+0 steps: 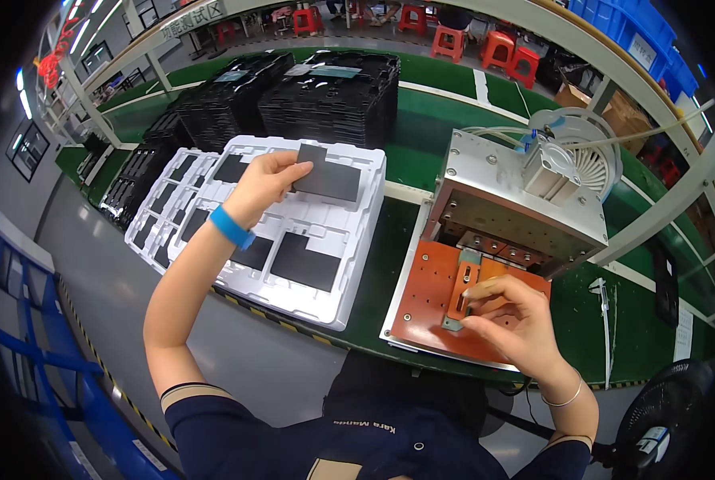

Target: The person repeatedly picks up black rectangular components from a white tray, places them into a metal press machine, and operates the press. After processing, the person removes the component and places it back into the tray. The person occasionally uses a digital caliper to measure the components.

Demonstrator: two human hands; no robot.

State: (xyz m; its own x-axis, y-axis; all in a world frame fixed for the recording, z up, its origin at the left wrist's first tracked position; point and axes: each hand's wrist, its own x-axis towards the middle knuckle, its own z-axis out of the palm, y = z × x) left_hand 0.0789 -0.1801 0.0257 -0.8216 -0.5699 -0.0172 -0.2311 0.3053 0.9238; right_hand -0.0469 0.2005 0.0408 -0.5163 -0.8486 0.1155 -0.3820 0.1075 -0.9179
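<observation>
My left hand [263, 184], with a blue wristband, holds a dark flat rectangular panel [325, 178] by its left edge, just above a white moulded tray [349, 264]. Two more dark panels [303, 262] lie in the tray's near pockets. My right hand [513, 324] rests on the orange-brown base plate [421, 300] of a small metal press machine [517, 200]. Its fingers pinch a small part on an orange slotted strip [463, 290]; the part itself is mostly hidden under the fingers.
A second white tray [159, 210] with dark panels lies to the left. Stacks of black trays [325, 96] stand at the back of the green bench [421, 136]. A white round fan unit [581, 156] sits on the machine. A black fan [653, 424] stands low right, a blue frame [37, 352] low left.
</observation>
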